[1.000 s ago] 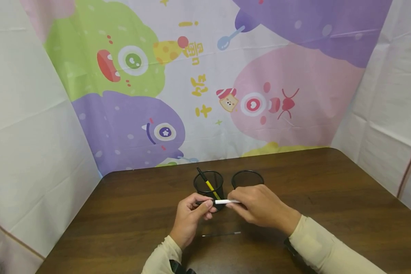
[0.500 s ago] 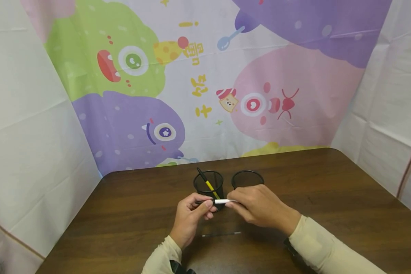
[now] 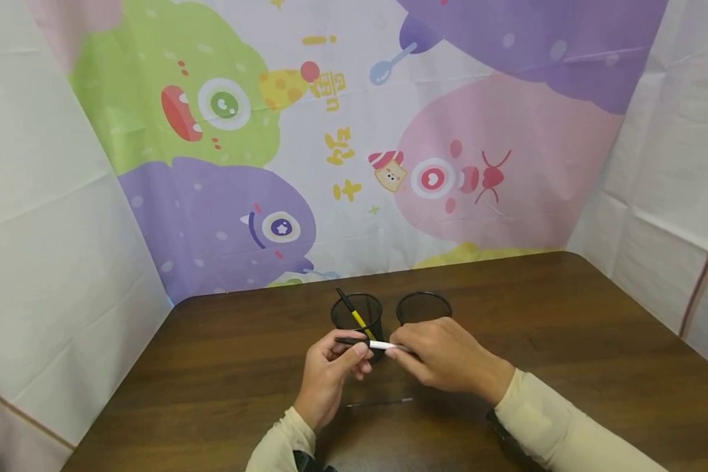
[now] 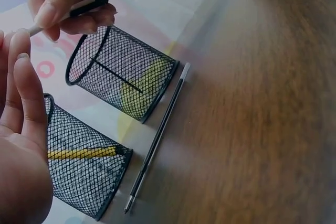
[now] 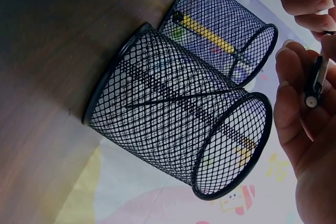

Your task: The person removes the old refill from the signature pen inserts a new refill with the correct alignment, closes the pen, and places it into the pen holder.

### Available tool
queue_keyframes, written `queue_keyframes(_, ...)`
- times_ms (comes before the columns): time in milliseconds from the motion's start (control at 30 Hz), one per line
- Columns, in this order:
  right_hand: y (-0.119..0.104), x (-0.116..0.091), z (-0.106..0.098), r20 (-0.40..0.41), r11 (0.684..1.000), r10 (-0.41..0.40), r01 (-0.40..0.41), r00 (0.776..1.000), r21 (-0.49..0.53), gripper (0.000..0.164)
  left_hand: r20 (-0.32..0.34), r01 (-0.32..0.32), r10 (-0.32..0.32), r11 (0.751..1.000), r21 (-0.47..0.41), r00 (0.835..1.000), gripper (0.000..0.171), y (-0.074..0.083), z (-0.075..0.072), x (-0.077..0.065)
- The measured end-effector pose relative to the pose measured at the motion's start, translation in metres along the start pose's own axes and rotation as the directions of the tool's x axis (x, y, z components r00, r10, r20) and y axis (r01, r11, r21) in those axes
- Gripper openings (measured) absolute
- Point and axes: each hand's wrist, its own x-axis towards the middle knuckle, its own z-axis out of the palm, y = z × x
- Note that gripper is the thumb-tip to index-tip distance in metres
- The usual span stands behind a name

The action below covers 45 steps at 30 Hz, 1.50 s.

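A black-and-white pen (image 3: 380, 345) is held level between both hands, in front of the mesh cups. My left hand (image 3: 330, 377) pinches its black part between thumb and fingers. Gripping the other end is my right hand (image 3: 454, 357), whose fingers cover part of the barrel in the head view. That end, with a black clip (image 5: 315, 77), shows inside the right palm in the right wrist view. Below the hands, a thin dark pen refill (image 4: 157, 137) with a metal tip lies on the table.
Two black mesh pen cups stand behind the hands. The left cup (image 3: 356, 326) holds a yellow-and-black pen (image 3: 356, 316); the right cup (image 5: 173, 108) is partly hidden by my right hand in the head view. A printed curtain (image 3: 307, 131) hangs behind the wooden table (image 3: 224, 367).
The pen's black left end has tilted slightly upward, and less of the white part shows between the hands than a second ago. The whole head view has shifted a little. The refill stays put.
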Motion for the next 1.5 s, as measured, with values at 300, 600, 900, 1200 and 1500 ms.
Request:
queue_keyframes(300, -0.0007, 0.0015, -0.0007, 0.003, 1.0, -0.019, 0.019, 1.0, 0.018, 0.015, 0.025, -0.014, 0.013, 0.999, 0.043, 1.0, 0.03, -0.0018, -0.0013, 0.0006)
queue_keyframes(600, -0.0007, -0.0026, -0.0001, 0.02, 0.999, -0.027, 0.026, 0.999, 0.02, 0.015, 0.028, 0.02, -0.022, 0.996, 0.09, 0.999, 0.033, -0.0028, -0.0011, -0.0018)
queue_keyframes(900, -0.002, -0.0054, -0.0041, 0.04, 1.0, -0.003, 0.002, 0.999, 0.029, 0.013, 0.029, 0.031, -0.034, 0.994, 0.101, 0.999, 0.036, -0.0046, 0.0002, -0.0005)
queue_keyframes(1200, 0.0017, -0.0012, -0.0064, 0.087, 1.0, -0.002, 0.0, 0.996, 0.023, 0.014, 0.021, 0.009, -0.011, 0.995, 0.101, 1.0, 0.033, -0.0063, -0.0013, 0.0035)
queue_keyframes(1500, 0.0004, 0.0021, -0.0037, 0.085, 1.0, -0.004, 0.002, 0.996, 0.019, 0.017, -0.028, 0.02, -0.018, 0.996, 0.089, 0.999, 0.031, -0.0057, -0.0054, 0.0018)
